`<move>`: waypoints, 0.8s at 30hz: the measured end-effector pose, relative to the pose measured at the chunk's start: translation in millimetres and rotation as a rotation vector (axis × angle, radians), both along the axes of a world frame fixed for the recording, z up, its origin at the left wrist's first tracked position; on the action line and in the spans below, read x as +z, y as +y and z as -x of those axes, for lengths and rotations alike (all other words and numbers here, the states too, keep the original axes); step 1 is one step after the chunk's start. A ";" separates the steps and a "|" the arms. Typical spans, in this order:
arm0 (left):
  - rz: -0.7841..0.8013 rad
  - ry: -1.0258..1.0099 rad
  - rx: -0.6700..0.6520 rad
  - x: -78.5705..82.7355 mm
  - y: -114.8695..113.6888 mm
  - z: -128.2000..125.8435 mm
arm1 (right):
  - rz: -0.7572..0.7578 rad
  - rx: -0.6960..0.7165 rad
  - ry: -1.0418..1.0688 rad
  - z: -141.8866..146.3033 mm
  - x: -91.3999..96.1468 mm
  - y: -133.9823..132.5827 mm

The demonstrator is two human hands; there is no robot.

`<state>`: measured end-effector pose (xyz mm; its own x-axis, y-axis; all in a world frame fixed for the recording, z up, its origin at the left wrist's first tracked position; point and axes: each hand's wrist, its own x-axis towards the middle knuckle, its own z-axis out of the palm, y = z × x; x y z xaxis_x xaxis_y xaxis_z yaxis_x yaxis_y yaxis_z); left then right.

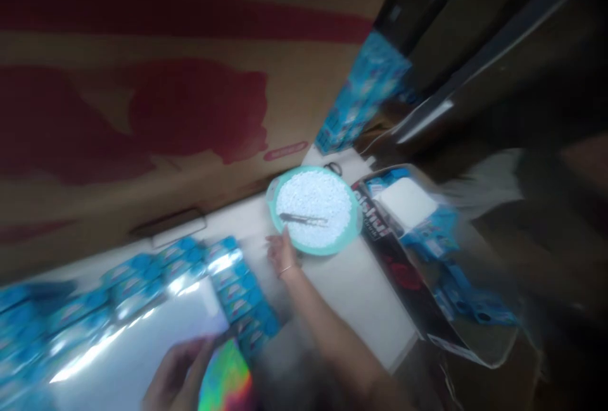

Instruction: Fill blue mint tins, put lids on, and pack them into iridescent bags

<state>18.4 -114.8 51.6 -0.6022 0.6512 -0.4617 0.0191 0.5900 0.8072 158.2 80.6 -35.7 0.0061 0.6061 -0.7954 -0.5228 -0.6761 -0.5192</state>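
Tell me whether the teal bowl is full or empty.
Full, about to the rim: white pellets cover the whole inside of the teal bowl, and a dark tool lies on top.

Teal bowl of white pellets, blue packets, rainbow-sheened sheet, red-printed brown cardboard.

Motion blur smears the whole view. The left hand is cut off by the bottom edge, and blur hides whether its fingers grip the iridescent sheet, which is also cut off below. The right hand meets the rim of the teal plate, its grip unclear; its forearm leaves the frame at the bottom. The dark tool on the white pellets is too blurred to identify. The blue packets run off the left edge.
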 end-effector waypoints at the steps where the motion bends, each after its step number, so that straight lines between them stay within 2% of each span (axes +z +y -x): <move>1: -0.021 -0.062 -0.036 3.7 1.7 -3.4 | -0.017 0.108 -0.009 -5.9 5.2 -8.6; 5: -0.150 -0.166 0.015 4.2 16.2 -13.1 | -0.234 0.452 -0.163 -25.2 20.6 -44.2; 8: -0.226 -0.201 0.080 -0.1 31.3 -17.0 | -0.267 0.591 -0.088 -24.8 32.6 -63.3; 11: -0.287 -0.226 0.150 -4.7 44.7 -17.3 | -0.307 0.695 -0.067 -14.4 44.8 -70.6; 14: -0.308 -0.240 0.181 -15.3 55.1 -12.5 | -0.427 0.733 -0.158 -4.7 49.7 -66.4; 18: -0.319 -0.212 0.156 -35.4 72.0 -4.0 | -0.592 0.700 -0.285 3.1 42.0 -48.3; 21: -0.312 -0.101 0.139 -49.4 92.1 2.2 | -0.719 0.701 -0.400 10.6 29.8 -26.7; 24: -0.306 0.096 0.103 -62.2 113.7 10.0 | -0.873 0.724 -0.523 20.1 16.8 -4.2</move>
<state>8.4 -1.1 -10.6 -0.7033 0.6844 -0.1924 0.0563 0.3235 0.9446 138.1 76.3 -19.0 -0.3548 0.9261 -0.1286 0.2294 -0.0472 -0.9722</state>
